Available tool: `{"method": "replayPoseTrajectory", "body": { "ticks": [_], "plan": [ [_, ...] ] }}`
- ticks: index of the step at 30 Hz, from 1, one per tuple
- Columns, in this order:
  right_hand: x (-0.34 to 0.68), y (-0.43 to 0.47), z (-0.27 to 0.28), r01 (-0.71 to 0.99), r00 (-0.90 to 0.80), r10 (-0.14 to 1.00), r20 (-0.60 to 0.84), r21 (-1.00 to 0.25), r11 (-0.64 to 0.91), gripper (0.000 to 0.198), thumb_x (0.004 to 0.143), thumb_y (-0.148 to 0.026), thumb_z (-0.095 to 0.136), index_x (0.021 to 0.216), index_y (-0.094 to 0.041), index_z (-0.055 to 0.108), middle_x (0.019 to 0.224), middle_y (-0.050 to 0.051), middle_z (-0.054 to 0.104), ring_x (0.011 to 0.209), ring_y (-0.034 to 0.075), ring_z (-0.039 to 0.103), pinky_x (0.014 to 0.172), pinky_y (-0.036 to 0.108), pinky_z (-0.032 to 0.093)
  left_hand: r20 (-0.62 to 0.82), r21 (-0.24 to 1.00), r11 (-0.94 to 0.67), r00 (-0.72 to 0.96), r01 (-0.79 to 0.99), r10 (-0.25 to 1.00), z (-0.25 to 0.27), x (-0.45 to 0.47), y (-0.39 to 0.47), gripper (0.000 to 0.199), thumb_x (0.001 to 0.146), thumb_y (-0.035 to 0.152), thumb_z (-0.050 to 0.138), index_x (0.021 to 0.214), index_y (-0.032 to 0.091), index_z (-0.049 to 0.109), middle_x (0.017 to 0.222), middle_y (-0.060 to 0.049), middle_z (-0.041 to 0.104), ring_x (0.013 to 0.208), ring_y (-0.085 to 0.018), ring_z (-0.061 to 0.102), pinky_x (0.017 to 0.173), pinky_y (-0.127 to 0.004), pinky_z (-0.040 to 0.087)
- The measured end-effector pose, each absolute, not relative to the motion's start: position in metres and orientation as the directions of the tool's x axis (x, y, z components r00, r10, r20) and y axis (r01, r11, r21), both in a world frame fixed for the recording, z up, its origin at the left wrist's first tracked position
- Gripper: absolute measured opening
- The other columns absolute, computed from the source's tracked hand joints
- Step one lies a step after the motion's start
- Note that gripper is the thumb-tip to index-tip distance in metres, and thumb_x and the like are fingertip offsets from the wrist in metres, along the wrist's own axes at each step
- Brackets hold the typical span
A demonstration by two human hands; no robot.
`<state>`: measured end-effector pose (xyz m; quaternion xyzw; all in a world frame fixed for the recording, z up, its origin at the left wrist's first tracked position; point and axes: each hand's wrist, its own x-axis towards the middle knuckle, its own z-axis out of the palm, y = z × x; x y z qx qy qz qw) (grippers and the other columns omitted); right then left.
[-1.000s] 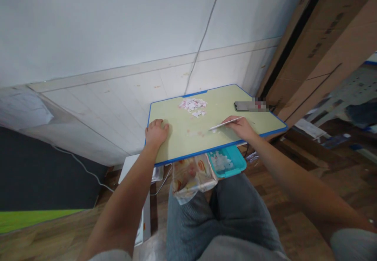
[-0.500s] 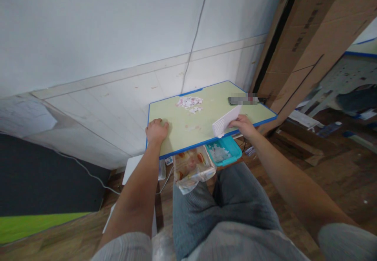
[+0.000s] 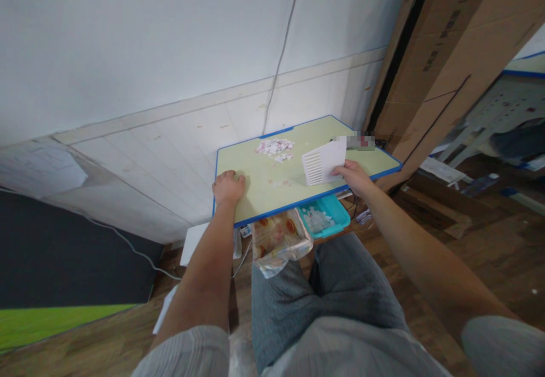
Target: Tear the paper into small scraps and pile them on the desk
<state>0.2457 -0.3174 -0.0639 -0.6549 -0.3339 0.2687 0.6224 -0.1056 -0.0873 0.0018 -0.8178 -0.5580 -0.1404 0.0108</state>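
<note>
My right hand [image 3: 354, 177] pinches a flat white slotted plate [image 3: 326, 164] by its right side, tilted above the front part of the pale green table [image 3: 255, 189]. Parallel slots line the plate's left half. On the table's left end rests my left hand [image 3: 229, 187], fingers apart and holding nothing. A heap of small white and reddish pieces [image 3: 275, 148] lies near the back edge, beyond both hands. Below the front edge are a turquoise bin [image 3: 328, 231] with small whitish translucent pieces and a box lined with patterned plastic [image 3: 283, 241].
A blurred dark object [image 3: 360, 141] lies at the table's right rear. Tall cardboard boxes [image 3: 430, 70] stand on the right. The white wall [image 3: 170, 42] is behind the table, with a grey cable [image 3: 286, 42] hanging down it. My legs [image 3: 353, 286] are under the bins.
My right hand has turned the slotted plate so its broad face shows more, and raised it slightly off the table's front edge. My left hand stays in place on the table.
</note>
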Motion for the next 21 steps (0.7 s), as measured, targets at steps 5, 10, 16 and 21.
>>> {"method": "replayPoseTrajectory", "body": {
  "ticks": [5,10,16,21],
  "plan": [
    [0.243,-0.312,-0.064,0.09,0.659,0.751,0.047,-0.996,-0.016,0.043,0.113,-0.046,0.083,0.146,-0.02,0.076,0.146,0.012,0.078,0.121,0.028,0.08,0.101,0.05,0.071,0.24,0.127,-0.398,0.361,0.909,0.901,0.001,-0.106,-0.087,0.053,0.115,0.042,0.049,0.149,0.013,0.078,0.162,-0.024,0.076,0.151,-0.042,0.068,0.125,-0.054,0.056],
    [0.244,-0.308,-0.051,0.085,0.708,0.7,0.092,-0.995,0.044,0.033,0.097,-0.05,0.086,0.112,-0.022,0.081,0.107,0.007,0.089,0.096,0.03,0.084,0.088,0.045,0.07,0.237,0.134,-0.394,0.356,0.909,0.904,0.002,-0.105,-0.09,0.051,0.116,0.04,0.05,0.148,0.012,0.078,0.163,-0.023,0.076,0.152,-0.041,0.068,0.125,-0.053,0.055],
    [0.243,-0.298,-0.034,0.093,0.703,0.696,0.145,-0.989,0.113,0.049,0.082,-0.067,0.078,0.114,-0.031,0.073,0.107,0.011,0.09,0.096,0.035,0.086,0.078,0.048,0.07,0.232,0.153,-0.387,0.347,0.909,0.908,0.002,-0.103,-0.093,0.047,0.115,0.04,0.052,0.147,0.016,0.077,0.162,-0.022,0.076,0.154,-0.041,0.066,0.126,-0.054,0.055],
    [0.221,-0.242,-0.031,0.228,0.648,0.732,0.21,-0.971,0.076,0.052,0.083,-0.064,0.078,0.119,-0.027,0.074,0.107,0.012,0.089,0.095,0.035,0.085,0.077,0.048,0.07,0.245,0.163,-0.386,0.342,0.908,0.907,-0.002,-0.104,-0.092,0.045,0.116,0.041,0.053,0.146,0.018,0.077,0.162,-0.02,0.075,0.154,-0.041,0.064,0.126,-0.055,0.054]
  ]
}}
